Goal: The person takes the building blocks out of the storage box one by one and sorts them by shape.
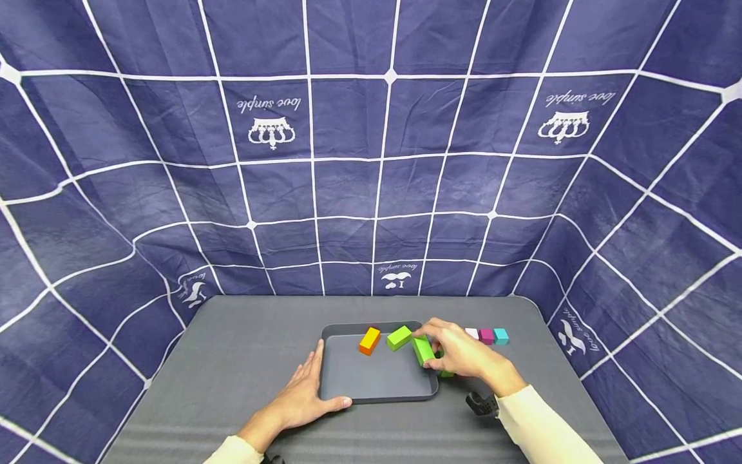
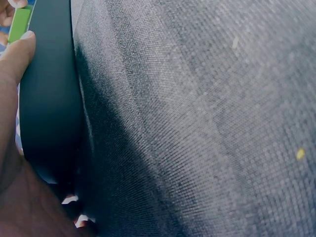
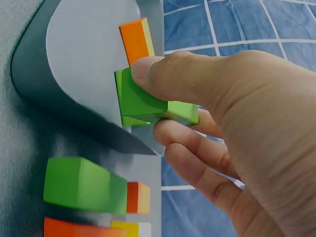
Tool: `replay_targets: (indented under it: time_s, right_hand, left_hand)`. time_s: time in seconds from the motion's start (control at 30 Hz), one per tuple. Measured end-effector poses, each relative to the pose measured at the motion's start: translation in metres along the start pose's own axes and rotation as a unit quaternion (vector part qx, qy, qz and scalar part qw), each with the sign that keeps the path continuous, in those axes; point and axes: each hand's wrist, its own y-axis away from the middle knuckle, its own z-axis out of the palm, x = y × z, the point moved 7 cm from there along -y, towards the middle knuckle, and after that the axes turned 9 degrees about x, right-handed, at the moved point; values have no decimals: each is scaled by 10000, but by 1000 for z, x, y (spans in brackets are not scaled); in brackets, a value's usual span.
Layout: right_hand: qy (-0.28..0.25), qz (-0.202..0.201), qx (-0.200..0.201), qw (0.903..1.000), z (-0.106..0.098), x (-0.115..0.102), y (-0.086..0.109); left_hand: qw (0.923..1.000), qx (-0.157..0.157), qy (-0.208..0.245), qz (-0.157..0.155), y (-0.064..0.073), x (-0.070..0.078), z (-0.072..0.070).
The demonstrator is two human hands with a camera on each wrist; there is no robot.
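A shallow grey tray (image 1: pixel 377 383) lies on the table. Inside it, near the back wall, are an orange block (image 1: pixel 370 341) and a green block (image 1: pixel 399 338). My right hand (image 1: pixel 458 351) pinches another green block (image 1: pixel 424 351) between thumb and fingers, over the tray's right side. In the right wrist view this held block (image 3: pixel 143 98) partly covers the green one in the tray. Along the tray's left wall lies my left hand (image 1: pixel 304 396), its fingers extended and the thumb at the front edge.
Right of the tray, white (image 1: pixel 472 333), magenta (image 1: pixel 485 336) and cyan (image 1: pixel 501 336) cubes stand in a row. The right wrist view also shows a green block (image 3: pixel 84 185), orange blocks and a yellow one outside the tray. A blue gridded cloth (image 1: pixel 348 187) hangs behind the table.
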Motion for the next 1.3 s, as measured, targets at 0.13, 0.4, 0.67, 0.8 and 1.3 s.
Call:
replay_targets:
  time_s: [0.13, 0.4, 0.67, 0.8, 1.3]
  right_hand:
    - [48, 16, 100, 9999, -6, 4, 5]
    - [85, 145, 197, 9997, -17, 16, 17]
    - [158, 176, 401, 9989, -27, 23, 28]
    - [152, 278, 433, 9986, -29, 29, 33]
    - [445, 275, 868, 9948, -42, 45, 54]
  left_hand:
    - [10000, 22, 0, 25, 0, 0, 0]
    - [10000, 30, 36, 15, -1, -1, 0]
    - [10000, 15, 25, 24, -2, -1, -1]
    - [10000, 19, 24, 43, -2, -1, -1]
    - [10000, 13, 49, 32, -1, -1, -1]
